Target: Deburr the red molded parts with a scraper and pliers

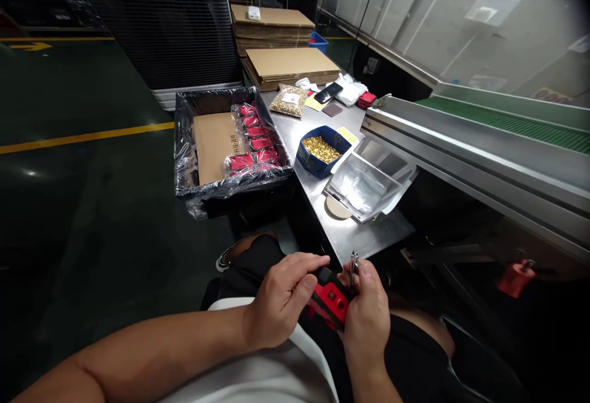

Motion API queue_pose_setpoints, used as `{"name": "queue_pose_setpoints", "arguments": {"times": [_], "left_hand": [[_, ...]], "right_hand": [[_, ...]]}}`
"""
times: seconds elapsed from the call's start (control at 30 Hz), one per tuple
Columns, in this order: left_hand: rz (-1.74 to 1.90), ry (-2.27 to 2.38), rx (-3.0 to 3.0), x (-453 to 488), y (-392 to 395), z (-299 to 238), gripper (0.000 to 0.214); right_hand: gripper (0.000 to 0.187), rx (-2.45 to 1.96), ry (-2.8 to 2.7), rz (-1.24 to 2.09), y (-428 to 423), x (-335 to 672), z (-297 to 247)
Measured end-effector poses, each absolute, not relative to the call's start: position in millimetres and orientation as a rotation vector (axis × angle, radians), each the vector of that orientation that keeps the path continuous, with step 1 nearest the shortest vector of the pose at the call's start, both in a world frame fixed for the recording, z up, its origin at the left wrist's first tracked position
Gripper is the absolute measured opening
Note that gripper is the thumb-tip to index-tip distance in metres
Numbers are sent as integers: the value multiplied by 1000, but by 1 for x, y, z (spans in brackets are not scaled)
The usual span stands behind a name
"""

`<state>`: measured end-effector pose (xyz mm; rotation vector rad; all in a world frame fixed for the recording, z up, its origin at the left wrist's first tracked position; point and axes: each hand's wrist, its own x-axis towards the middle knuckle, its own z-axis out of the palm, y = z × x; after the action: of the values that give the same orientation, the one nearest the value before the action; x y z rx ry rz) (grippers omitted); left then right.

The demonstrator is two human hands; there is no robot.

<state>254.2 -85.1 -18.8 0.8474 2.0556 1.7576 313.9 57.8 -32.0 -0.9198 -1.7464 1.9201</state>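
Note:
My left hand (283,298) is closed on a small red-and-black plastic device (332,297), fingers reaching over its dark end and thumb along its near side. The device is above my lap; its exact kind does not show. Close against its right side, my right hand (367,311) pinches a small shiny metal tool (354,260) that looks like a nail clipper, pointing up between thumb and fingers. Part of the device is hidden by both hands. Beyond them, a blue bin (310,162) holds many small gold-coloured pieces (321,149).
A black plastic-lined crate (184,145) at the left holds cardboard and several wrapped red devices (258,136). On the metal table (354,240) lie clear plastic bags (359,185), a filled bag (289,101) and a phone (329,93). A green conveyor (516,123) runs along the right.

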Motion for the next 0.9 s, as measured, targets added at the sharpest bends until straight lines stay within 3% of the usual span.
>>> {"name": "queue_pose_setpoints", "arguments": {"times": [0.23,0.4,0.67,0.9], "left_hand": [[1658,2180,1044,250,-78,-25,34],[1623,2186,1043,248,-76,-22,78],[1617,1869,869,244,-89,-16,36],[1560,1867,729,243,-86,-19,46]], "right_hand": [[42,-997,-1756,1971,61,314,-30],[44,-1058,-1742,1997,66,314,-31],[40,-985,-1520,2187,74,308,-26],[40,-918,-1683,2152,72,310,-19]]}}
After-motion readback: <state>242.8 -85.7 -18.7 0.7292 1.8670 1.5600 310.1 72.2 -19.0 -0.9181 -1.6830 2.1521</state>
